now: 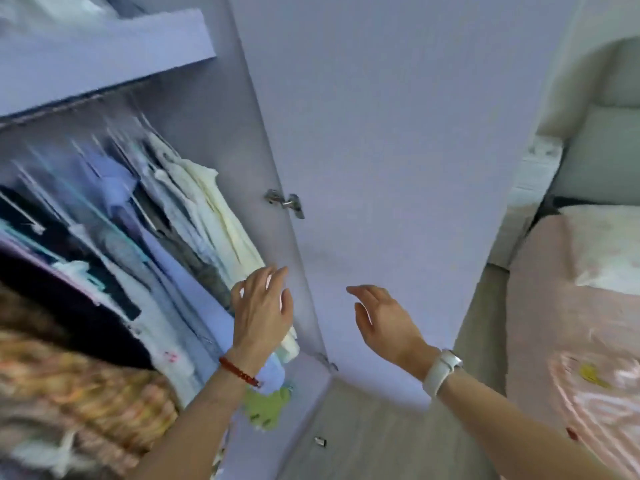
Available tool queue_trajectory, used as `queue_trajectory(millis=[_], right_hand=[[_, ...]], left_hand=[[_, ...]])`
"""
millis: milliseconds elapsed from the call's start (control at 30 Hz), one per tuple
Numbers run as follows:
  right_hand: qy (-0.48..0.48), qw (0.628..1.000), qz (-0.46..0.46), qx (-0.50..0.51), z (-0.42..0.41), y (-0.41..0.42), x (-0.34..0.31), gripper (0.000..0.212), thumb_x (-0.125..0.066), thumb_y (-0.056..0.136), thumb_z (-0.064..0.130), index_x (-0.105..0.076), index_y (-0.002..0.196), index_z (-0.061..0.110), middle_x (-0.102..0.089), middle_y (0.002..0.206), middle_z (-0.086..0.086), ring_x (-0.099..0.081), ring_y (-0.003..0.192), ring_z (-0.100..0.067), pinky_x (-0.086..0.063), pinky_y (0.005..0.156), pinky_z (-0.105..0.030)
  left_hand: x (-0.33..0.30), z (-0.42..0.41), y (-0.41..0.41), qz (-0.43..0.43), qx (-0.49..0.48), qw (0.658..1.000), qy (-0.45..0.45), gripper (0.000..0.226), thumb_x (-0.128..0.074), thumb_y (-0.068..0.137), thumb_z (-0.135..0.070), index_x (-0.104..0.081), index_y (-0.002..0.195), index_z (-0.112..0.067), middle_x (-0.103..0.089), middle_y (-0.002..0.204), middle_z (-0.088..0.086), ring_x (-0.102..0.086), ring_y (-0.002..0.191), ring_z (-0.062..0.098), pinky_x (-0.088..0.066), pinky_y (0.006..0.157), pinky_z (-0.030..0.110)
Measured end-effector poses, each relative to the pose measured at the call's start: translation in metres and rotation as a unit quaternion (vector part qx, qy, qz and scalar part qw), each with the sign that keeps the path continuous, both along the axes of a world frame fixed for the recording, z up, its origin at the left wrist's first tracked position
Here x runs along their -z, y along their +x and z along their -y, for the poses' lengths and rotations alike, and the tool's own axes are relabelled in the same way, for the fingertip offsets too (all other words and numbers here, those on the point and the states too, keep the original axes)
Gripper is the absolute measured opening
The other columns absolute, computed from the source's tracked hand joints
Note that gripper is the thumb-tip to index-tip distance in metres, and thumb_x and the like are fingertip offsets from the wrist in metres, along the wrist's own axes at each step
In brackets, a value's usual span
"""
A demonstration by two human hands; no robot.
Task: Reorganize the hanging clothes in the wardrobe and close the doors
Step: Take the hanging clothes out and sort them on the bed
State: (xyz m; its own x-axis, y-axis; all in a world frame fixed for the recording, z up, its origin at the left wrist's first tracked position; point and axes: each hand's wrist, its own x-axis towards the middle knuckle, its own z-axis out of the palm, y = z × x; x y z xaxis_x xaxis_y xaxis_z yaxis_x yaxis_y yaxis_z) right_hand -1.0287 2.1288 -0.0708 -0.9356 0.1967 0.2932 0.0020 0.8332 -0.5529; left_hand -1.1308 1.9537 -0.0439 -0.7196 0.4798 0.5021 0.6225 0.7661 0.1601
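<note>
The lilac wardrobe stands open, its right door (398,161) swung out towards me on metal hinges (285,202). Several clothes hang in a blurred row (114,230) under the rail, a cream garment (221,216) last on the right. My left hand (261,315), with a red bead bracelet, is spread open over the lower edge of the cream garment and holds nothing. My right hand (384,320), with a white watch on the wrist, hovers open in front of the door's inner face, a little apart from it.
A shelf (104,57) with folded items runs above the rail. A patterned orange-brown garment (79,393) fills the lower left. A bed with pink bedding (581,323) and a padded headboard (609,140) stands right of the door. Wooden floor (374,441) lies below.
</note>
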Motion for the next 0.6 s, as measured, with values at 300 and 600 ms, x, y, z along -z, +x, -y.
queue_trajectory(millis=[300,600], right_hand=[[-0.025,0.994,-0.067,-0.085,0.069,-0.201,-0.083,0.032,-0.04,0.094,0.014,-0.054,0.122,0.008,-0.06,0.117,-0.012,-0.056,0.106,-0.031,-0.046,0.087,-0.039],[-0.156,0.979,-0.019,-0.133,0.105,-0.359,-0.134,0.031,-0.039,0.096,0.024,-0.059,0.11,0.006,-0.064,0.106,-0.016,-0.058,0.098,-0.034,-0.041,0.08,-0.028]], left_hand=[[-0.089,0.078,-0.152,-0.088,-0.121,0.987,-0.053,0.035,-0.052,0.084,-0.017,-0.061,0.117,-0.01,-0.056,0.127,0.011,-0.052,0.117,0.028,-0.033,0.091,0.046],[-0.087,0.076,-0.223,-0.043,-0.171,0.976,-0.129,0.043,-0.04,0.094,-0.031,-0.044,0.136,-0.025,-0.04,0.145,-0.002,-0.029,0.137,0.022,-0.011,0.109,0.056]])
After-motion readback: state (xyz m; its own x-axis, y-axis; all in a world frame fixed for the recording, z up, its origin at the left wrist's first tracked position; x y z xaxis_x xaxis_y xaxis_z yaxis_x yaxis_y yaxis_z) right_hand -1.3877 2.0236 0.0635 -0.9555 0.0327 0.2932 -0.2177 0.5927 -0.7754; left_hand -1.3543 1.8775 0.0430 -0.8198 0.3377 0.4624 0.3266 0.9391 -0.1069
